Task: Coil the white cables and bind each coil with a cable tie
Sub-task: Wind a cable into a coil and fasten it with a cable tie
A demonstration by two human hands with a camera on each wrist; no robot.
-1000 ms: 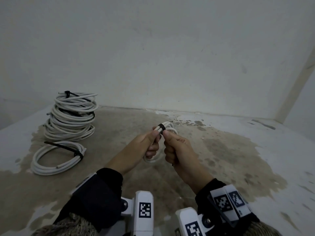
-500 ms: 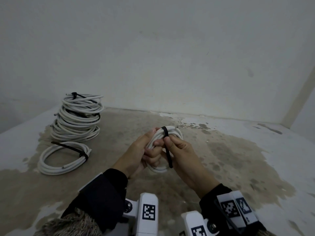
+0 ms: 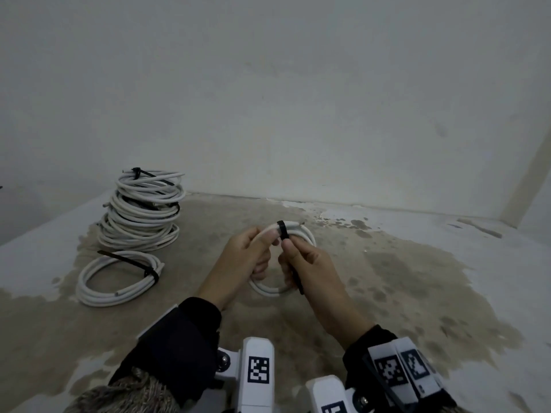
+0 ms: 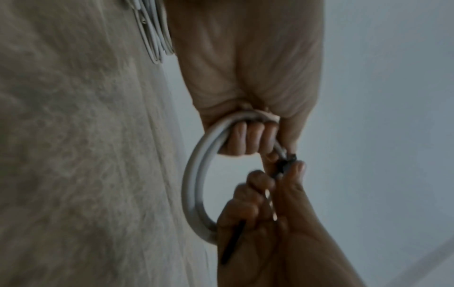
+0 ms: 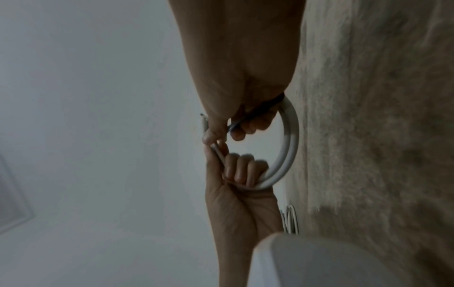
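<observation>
A small coil of white cable (image 3: 269, 289) (image 4: 194, 194) (image 5: 288, 147) hangs in the air between both hands above the floor. My left hand (image 3: 253, 251) (image 4: 248, 139) grips the coil's top with curled fingers. A black cable tie (image 3: 282, 230) wraps the coil at the top. Its loose tail (image 3: 298, 280) (image 4: 233, 242) (image 5: 255, 112) runs down through my right hand (image 3: 301, 260) (image 5: 233, 126), which pinches and grips it just below the wrap.
A stack of tied white coils (image 3: 143, 210) stands at the back left on the stained concrete floor (image 3: 402, 278). One more tied coil (image 3: 117, 277) lies in front of it. A pale wall (image 3: 298, 99) closes the back.
The coil has turned in my hands. The right hand has drawn the tie's tail down towards me, and the band now sits close around the coil's top.
</observation>
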